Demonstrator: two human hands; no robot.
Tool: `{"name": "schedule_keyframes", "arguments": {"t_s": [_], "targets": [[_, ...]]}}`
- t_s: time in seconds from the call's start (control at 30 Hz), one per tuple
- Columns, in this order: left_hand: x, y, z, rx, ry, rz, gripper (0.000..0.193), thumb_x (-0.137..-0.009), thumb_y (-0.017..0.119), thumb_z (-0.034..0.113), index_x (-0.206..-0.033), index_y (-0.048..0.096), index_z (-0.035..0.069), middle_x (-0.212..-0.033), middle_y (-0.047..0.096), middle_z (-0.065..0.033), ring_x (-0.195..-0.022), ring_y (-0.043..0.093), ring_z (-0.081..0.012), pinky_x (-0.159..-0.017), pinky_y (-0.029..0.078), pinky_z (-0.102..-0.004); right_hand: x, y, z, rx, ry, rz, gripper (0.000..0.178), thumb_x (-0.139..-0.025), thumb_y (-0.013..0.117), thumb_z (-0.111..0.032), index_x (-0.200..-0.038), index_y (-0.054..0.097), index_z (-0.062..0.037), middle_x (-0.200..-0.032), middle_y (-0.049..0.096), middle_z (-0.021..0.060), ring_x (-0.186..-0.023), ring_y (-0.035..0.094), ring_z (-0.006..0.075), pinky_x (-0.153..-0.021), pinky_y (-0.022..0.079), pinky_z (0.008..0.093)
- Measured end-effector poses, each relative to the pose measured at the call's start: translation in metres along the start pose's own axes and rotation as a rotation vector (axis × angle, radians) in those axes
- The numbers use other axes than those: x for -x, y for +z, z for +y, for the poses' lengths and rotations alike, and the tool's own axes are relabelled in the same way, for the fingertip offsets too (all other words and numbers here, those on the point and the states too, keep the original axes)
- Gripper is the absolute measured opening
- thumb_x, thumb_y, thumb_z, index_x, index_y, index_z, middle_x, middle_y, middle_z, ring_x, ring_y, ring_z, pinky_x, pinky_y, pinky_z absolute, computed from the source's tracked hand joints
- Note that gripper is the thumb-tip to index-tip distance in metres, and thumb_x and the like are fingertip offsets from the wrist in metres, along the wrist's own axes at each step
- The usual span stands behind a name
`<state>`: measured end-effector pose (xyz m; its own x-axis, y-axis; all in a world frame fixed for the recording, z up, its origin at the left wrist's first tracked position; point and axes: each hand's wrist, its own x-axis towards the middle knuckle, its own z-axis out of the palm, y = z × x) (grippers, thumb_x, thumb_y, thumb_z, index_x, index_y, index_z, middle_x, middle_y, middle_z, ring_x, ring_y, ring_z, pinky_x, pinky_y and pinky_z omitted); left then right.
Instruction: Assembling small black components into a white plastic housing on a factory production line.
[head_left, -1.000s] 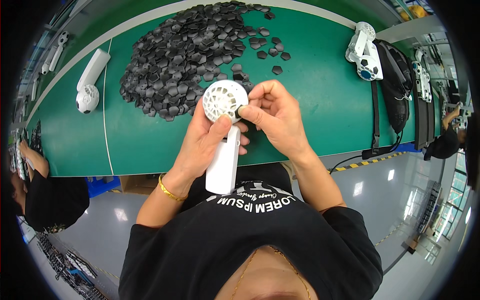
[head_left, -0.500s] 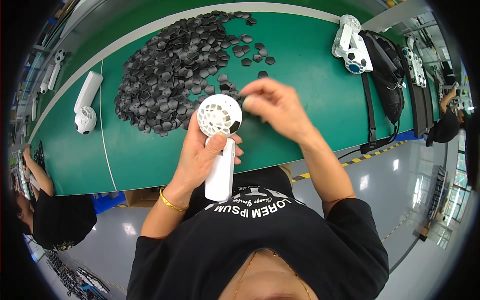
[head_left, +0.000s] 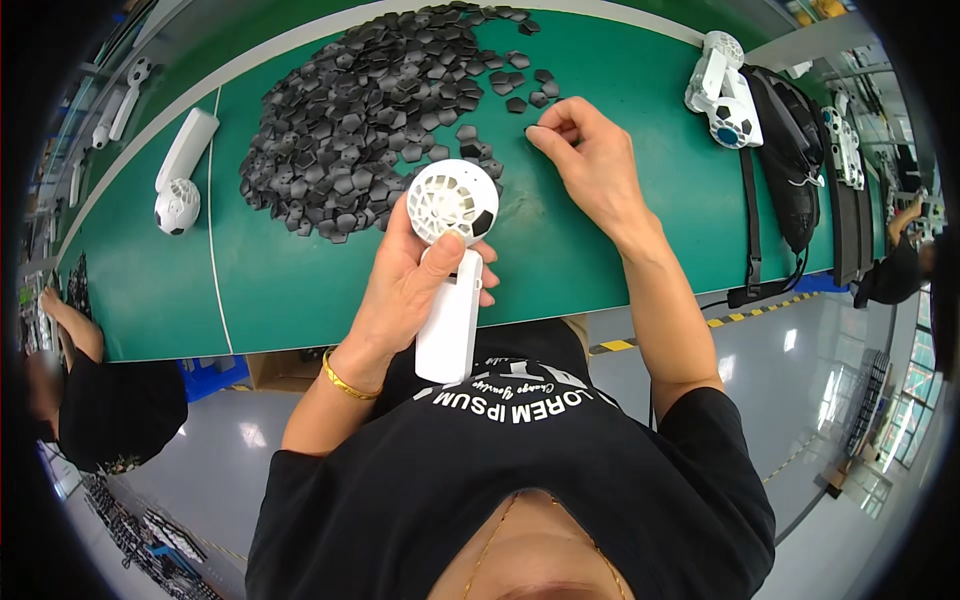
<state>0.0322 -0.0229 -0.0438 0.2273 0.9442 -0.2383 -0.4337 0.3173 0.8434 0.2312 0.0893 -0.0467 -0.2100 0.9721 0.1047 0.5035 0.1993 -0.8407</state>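
My left hand (head_left: 402,285) is wrapped round a white handheld fan (head_left: 447,335), its thumb lying just below the round head. The head is a ball-like open grille, facing up, with one black pentagon patch on its right side. To the right, over the green table, my right hand (head_left: 592,170) pinches thumb and forefinger together. A dark edge of a small black pentagon piece shows at the fingertips; most of it is hidden. A large pile of black pentagon pieces (head_left: 350,130) spreads just beyond the fan, with several loose ones at its right edge.
Another white fan (head_left: 177,205) lies at the left beside a white line on the green table (head_left: 560,260). At the far right are stacked white fans (head_left: 728,95) and a black bag (head_left: 785,150) with a hanging strap. Other people (head_left: 120,400) work at both sides.
My right hand has moved from beside the fan's head to the right and away, onto a lone black pentagon piece. My left hand keeps its hold on the fan.
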Motion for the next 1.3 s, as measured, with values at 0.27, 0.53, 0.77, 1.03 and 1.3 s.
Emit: {"name": "schedule_keyframes", "arguments": {"t_s": [0.27, 0.53, 0.77, 1.03, 1.3], "targets": [[0.001, -0.001, 0.001, 0.009, -0.018, -0.043, 0.065, -0.091, 0.065, 0.028, -0.14, 0.027, 0.008, -0.104, 0.061, -0.0135, -0.079, 0.067, -0.0195, -0.062, 0.06, -0.0318, 0.015, -0.009, -0.039, -0.723, 0.156, -0.396, 0.011, -0.088, 0.068, -0.012, -0.091, 0.063, -0.0026, -0.076, 0.061, -0.001, -0.062, 0.052, 0.0038, -0.05, 0.04, 0.0182], [0.0, 0.001, 0.003, 0.001, -0.046, -0.062, 0.075, -0.086, 0.071, 0.022, -0.145, 0.025, 0.009, -0.11, 0.059, -0.0125, -0.082, 0.066, -0.0194, -0.063, 0.06, -0.0316, 0.016, -0.015, -0.043, -0.729, 0.207, -0.506, 0.014, -0.087, 0.071, -0.014, -0.092, 0.063, -0.0041, -0.077, 0.061, -0.0011, -0.06, 0.051, 0.0028, -0.048, 0.039, 0.0174], [0.0, 0.003, 0.001, -0.078, -0.023, -0.07, 0.077, -0.086, 0.071, 0.017, -0.145, 0.024, 0.007, -0.112, 0.059, -0.0123, -0.085, 0.065, -0.0187, -0.065, 0.06, -0.0304, 0.013, -0.018, -0.036, -0.739, 0.25, -0.591, 0.019, -0.085, 0.073, -0.016, -0.091, 0.058, -0.0062, -0.077, 0.061, -0.0014, -0.058, 0.05, 0.0026, -0.048, 0.039, 0.017], [0.0, 0.006, 0.0, -0.183, -0.009, -0.069, 0.08, -0.084, 0.073, 0.017, -0.146, 0.024, 0.007, -0.112, 0.058, -0.011, -0.085, 0.065, -0.0169, -0.066, 0.058, -0.0291, 0.017, -0.02, -0.02, -0.801, 0.367, -0.683, 0.02, -0.085, 0.074, -0.018, -0.09, 0.057, -0.0073, -0.078, 0.06, -0.0008, -0.059, 0.049, 0.0032, -0.049, 0.041, 0.017], [-0.003, 0.01, 0.0, -0.256, 0.022, -0.099, 0.086, -0.081, 0.076, 0.021, -0.147, 0.024, 0.008, -0.112, 0.058, -0.0108, -0.083, 0.065, -0.0168, -0.064, 0.059, -0.0295, -0.021, -0.029, 0.01, -0.193, 0.112, -0.217, 0.019, -0.082, 0.074, -0.018, -0.091, 0.065, -0.0043, -0.081, 0.061, -0.0002, -0.069, 0.055, 0.0085, -0.056, 0.046, 0.0237]]}}
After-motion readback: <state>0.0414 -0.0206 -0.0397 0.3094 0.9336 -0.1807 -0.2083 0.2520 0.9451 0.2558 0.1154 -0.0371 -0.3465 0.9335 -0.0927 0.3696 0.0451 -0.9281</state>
